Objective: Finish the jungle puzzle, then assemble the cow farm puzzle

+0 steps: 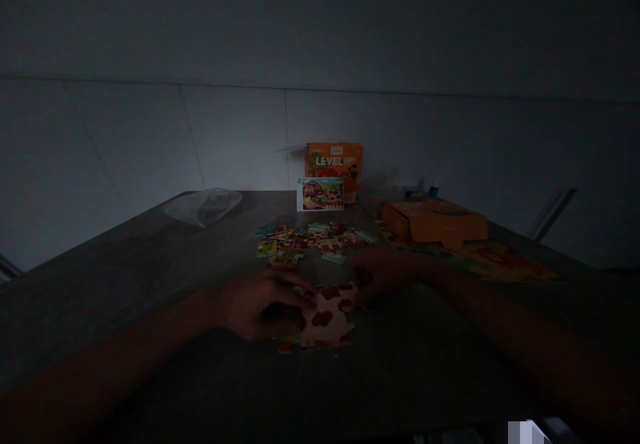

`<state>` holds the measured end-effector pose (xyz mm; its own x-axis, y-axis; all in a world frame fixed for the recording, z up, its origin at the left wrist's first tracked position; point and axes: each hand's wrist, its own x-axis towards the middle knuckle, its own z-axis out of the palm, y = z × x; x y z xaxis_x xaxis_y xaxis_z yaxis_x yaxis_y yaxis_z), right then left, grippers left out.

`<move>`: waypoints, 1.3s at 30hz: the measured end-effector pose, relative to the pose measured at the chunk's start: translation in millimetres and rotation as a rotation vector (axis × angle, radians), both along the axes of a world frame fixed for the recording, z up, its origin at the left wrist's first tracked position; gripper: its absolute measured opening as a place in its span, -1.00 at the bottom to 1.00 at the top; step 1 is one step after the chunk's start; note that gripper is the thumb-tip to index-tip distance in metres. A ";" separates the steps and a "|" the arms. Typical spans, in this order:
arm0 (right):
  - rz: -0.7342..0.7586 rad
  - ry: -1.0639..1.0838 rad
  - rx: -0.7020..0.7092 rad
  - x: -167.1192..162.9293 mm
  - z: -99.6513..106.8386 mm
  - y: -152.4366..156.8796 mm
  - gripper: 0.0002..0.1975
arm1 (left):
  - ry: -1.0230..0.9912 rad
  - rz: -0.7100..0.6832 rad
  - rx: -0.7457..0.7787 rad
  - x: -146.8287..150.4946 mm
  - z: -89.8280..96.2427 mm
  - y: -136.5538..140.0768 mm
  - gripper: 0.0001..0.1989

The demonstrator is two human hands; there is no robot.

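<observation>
A partly joined jigsaw puzzle, with red-brown patches on a pale ground, lies flat on the table in front of me. My left hand rests over its left side, fingers stretched apart on the pieces and the thumb lower down. At the upper right edge, my right hand is closed in a pinch on a puzzle piece, which touches or nearly touches the joined part. The dim light hides the exact fit. Just beyond the hands lies a heap of loose puzzle pieces.
A small picture card of a farm stands against an upright orange box. An open orange box lies at the right, by a colourful flat sheet. Clear plastic wrap sits at the back left of the grey table.
</observation>
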<state>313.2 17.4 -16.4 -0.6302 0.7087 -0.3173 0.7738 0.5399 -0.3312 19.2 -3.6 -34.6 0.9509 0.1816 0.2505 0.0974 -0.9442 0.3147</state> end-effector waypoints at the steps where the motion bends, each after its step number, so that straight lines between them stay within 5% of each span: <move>1: 0.022 0.002 0.024 0.5 -2.0 1.3 -0.62 | 0.002 0.002 0.002 0.0 0.3 -0.2 -0.73; 5: 0.010 -0.012 0.107 -0.7 -7.3 4.7 -0.63 | -0.008 0.000 0.005 -0.9 -1.5 0.6 -0.72; 23: -0.052 0.019 0.063 2.0 -9.3 9.8 -0.61 | -0.009 0.003 -0.014 -1.5 -1.7 -0.1 -0.72; 39: 0.039 -0.004 -0.077 -5.1 -2.4 -3.0 -0.49 | -0.002 0.010 -0.019 -2.4 -3.3 1.0 -0.71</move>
